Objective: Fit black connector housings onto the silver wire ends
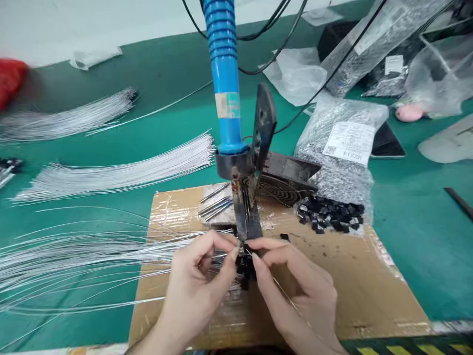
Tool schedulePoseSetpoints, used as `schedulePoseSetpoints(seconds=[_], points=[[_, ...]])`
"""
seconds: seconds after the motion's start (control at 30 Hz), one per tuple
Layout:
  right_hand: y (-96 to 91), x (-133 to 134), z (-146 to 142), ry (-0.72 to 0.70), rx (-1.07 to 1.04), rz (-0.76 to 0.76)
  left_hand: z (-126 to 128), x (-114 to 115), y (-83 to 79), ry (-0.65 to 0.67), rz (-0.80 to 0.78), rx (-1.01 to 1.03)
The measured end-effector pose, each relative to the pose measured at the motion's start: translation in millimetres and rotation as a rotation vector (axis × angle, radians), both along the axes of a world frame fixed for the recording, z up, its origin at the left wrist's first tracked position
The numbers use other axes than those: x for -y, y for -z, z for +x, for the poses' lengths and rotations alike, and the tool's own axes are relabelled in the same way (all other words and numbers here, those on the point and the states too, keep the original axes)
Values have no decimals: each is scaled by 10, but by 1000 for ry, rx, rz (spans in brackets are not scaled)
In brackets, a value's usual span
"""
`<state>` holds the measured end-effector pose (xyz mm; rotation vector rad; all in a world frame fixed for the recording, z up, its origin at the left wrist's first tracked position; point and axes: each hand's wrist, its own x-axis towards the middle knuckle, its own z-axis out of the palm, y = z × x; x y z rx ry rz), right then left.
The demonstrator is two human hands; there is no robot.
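A blue-handled soldering iron (229,129) stands tip-down in a dark metal holder (264,133). Right below its tip, my left hand (201,283) has thumb and forefinger pinched together; what lies between them is too small to make out. Close beside it, my right hand (295,291) pinches a thin wire (286,296), which runs back under the palm. Small black pieces (246,266) lie under my fingertips, partly hidden by them. Loose silvery wires (111,251) spread from the left and end behind my left hand.
Cardboard (351,276) covers the green table (424,236) under my hands. Two more wire bundles (121,177) lie at the left. Black pieces (330,214) are heaped by a labelled plastic bag (340,133). Short metal rods (216,207) sit beside the holder. Black cables (291,39) hang behind.
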<state>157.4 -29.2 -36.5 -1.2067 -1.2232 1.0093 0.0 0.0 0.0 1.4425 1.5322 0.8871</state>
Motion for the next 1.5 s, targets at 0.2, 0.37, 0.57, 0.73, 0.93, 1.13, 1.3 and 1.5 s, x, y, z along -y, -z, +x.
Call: schedulePoseSetpoints(seconds=[0.2, 0.37, 0.57, 0.73, 0.93, 1.13, 1.3, 1.5], points=[[-21, -41, 213, 56, 69, -85, -57, 32, 81, -9, -6, -22], [13, -25, 139, -8, 64, -29, -27, 35, 69, 5, 17, 28], [9, -37, -8, 28, 118, 116, -22, 48, 58, -17, 46, -11], [-18, -58, -17, 57, 165, 156, -18, 57, 76, -25, 74, -48], [-20, -58, -14, 60, 155, 182, -9, 66, 75, -30, 64, -37], [-20, -55, -11, 57, 144, 190, -17, 96, 76, -20, 47, -24], [-21, -57, -13, 59, 136, 197, -14, 90, 67, -19, 42, -15], [-28, -54, -12, 63, 150, 188, -3, 80, 42, -18, 47, -5]])
